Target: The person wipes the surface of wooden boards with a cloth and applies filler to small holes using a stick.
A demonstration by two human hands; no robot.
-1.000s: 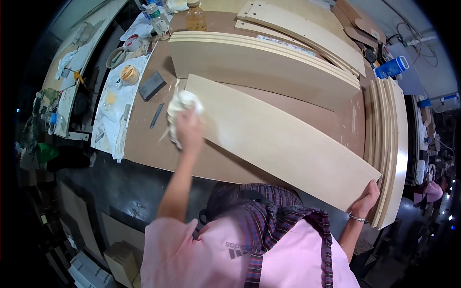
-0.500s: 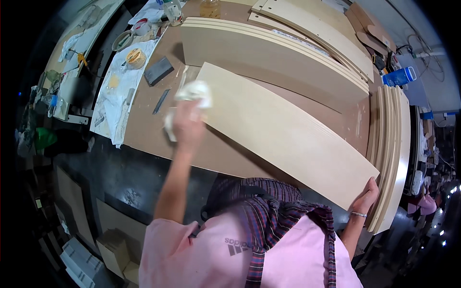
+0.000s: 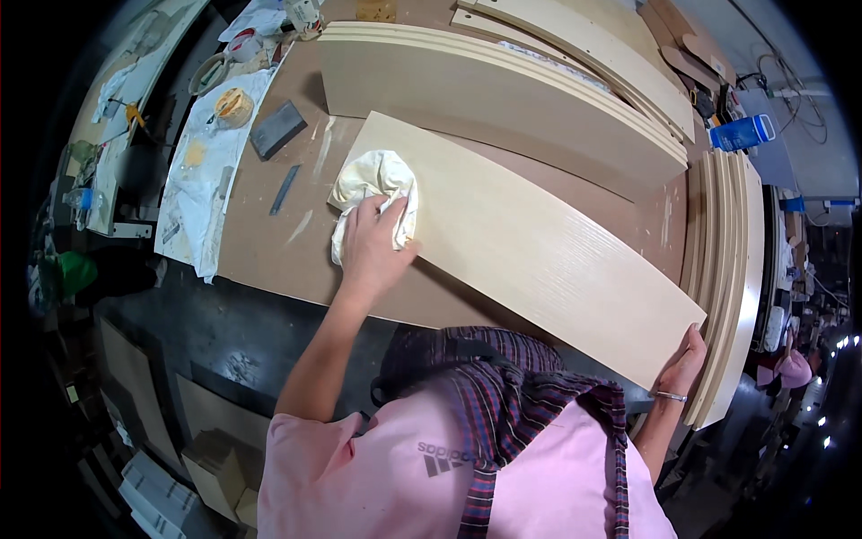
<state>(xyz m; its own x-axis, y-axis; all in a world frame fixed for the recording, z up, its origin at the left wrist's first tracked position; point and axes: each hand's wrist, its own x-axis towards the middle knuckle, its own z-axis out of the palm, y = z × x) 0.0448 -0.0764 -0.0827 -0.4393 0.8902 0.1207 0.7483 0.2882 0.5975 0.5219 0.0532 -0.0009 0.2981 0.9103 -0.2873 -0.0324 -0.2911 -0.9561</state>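
A long pale wooden board [image 3: 530,251] lies aslant over the workbench, from its far left end down to the near right. My left hand [image 3: 375,253] is closed on a crumpled white cloth [image 3: 382,172], which rests over the board's left end. Part of the cloth hangs past the near edge of the board. With my right hand [image 3: 684,361] I grip the board's right end; the thumb shows at the corner and the other fingers are mostly hidden beneath.
Behind the board stand several upright boards [image 3: 485,99]; more are stacked at the right [image 3: 729,269]. A dark sanding block [image 3: 278,131] and a thin dark strip [image 3: 285,189] lie on the brown bench top [image 3: 256,242]. A tub of filler [image 3: 234,108] stands on white paper.
My left hand has moved right with the cloth, from beyond the board's left end onto its surface. The right hand keeps its grip on the other end.
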